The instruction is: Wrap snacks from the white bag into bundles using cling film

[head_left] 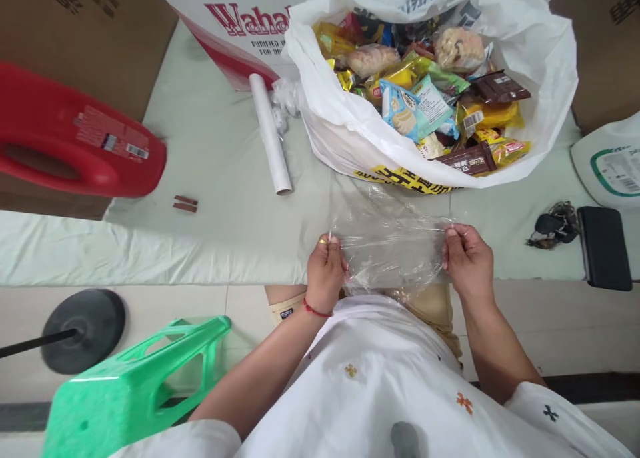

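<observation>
A clear plastic bag [395, 248] is stretched between both hands over the table's front edge. My left hand [325, 271] pinches its left side, thumb on top; a ring and a red bracelet show on this hand and wrist. On the other side, my right hand [467, 258] grips the bag's edge between thumb and fingers. Nothing shows inside the thin film. Just beyond it stands a large white plastic bag [330, 135], its mouth wide, filled with wrapped snacks [400, 108] in yellow, blue, green and brown packets.
Left of the snacks lie a white cardboard tube [270, 135] and two small brown strips [185, 204]. A red jug [120, 138] and cardboard boxes stand behind. Keys [553, 226], a black phone [605, 248] and a white jug [613, 161] are at right. A green stool [105, 405] stands below.
</observation>
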A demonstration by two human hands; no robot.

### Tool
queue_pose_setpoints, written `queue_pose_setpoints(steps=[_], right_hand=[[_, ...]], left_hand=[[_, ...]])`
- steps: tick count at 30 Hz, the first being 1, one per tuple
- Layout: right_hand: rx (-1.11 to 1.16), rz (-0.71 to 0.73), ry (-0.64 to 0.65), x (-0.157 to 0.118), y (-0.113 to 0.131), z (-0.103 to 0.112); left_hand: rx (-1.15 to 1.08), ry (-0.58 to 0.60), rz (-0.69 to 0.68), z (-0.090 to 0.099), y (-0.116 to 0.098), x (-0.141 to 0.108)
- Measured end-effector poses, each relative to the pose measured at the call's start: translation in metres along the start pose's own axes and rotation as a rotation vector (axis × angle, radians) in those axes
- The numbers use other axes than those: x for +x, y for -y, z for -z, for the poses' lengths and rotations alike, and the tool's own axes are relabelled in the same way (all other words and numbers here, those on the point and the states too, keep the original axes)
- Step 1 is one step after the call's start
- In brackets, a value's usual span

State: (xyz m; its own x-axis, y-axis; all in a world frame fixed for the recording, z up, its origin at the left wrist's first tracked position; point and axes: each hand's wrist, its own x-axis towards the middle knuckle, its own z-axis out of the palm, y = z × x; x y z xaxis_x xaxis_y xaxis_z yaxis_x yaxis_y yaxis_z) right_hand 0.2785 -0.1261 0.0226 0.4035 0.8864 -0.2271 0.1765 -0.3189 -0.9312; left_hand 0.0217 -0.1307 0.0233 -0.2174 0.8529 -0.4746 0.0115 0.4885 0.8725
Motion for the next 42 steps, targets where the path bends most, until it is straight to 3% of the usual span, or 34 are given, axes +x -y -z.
queue_pose_setpoints(steps=[5, 9, 13, 16, 17, 20, 22, 24, 27, 29, 34, 38, 40, 42], right_hand=[[0.026, -0.062, 0.082, 0.007, -0.003, 0.016], [0.01, 0.002, 0.099, 0.026, 0.006, 0.024], [-0.069, 0.155, -0.094, 0.033, 0.014, 0.038], [-0.04, 0.069, -0.2, 0.001, 0.012, 0.059], [0.001, -0.033, -0.155, -0.016, 0.009, 0.065], [0.069, -0.391, 0.171, -0.065, -0.003, 0.069], [0.097, -0.545, 0.331, -0.087, -0.009, 0.056], [0.166, -0.614, 0.4, -0.096, -0.013, 0.035], [0.254, -0.618, 0.413, -0.095, -0.015, 0.012], [0.244, -0.601, 0.418, -0.091, -0.016, 0.012], [0.186, -0.579, 0.393, -0.086, -0.024, 0.051], [0.072, -0.565, 0.505, -0.086, -0.038, 0.071], [-0.054, -0.531, 0.565, -0.084, -0.044, 0.081], [-0.256, -0.409, 0.536, -0.077, -0.042, 0.097]], left_hand=[[0.298, -0.008, -0.182, 0.018, 0.0, 0.007], [0.393, 0.13, -0.18, 0.025, -0.005, 0.009], [0.389, 0.104, -0.133, 0.021, -0.009, 0.008], [0.393, 0.067, -0.141, 0.019, -0.009, 0.009], [0.393, 0.063, -0.143, 0.019, -0.008, 0.009], [0.392, 0.064, -0.141, 0.018, -0.007, 0.01], [0.404, 0.075, -0.144, 0.018, -0.007, 0.01], [0.431, 0.086, -0.162, 0.016, -0.009, 0.008], [0.482, 0.102, -0.207, 0.017, -0.014, 0.005], [0.514, 0.126, -0.231, 0.02, -0.019, 0.006], [0.581, 0.162, -0.267, 0.033, -0.024, 0.014], [0.603, 0.218, -0.269, 0.032, -0.022, 0.017], [0.603, 0.229, -0.278, 0.029, -0.02, 0.016], [0.613, 0.235, -0.294, 0.026, -0.019, 0.016]])
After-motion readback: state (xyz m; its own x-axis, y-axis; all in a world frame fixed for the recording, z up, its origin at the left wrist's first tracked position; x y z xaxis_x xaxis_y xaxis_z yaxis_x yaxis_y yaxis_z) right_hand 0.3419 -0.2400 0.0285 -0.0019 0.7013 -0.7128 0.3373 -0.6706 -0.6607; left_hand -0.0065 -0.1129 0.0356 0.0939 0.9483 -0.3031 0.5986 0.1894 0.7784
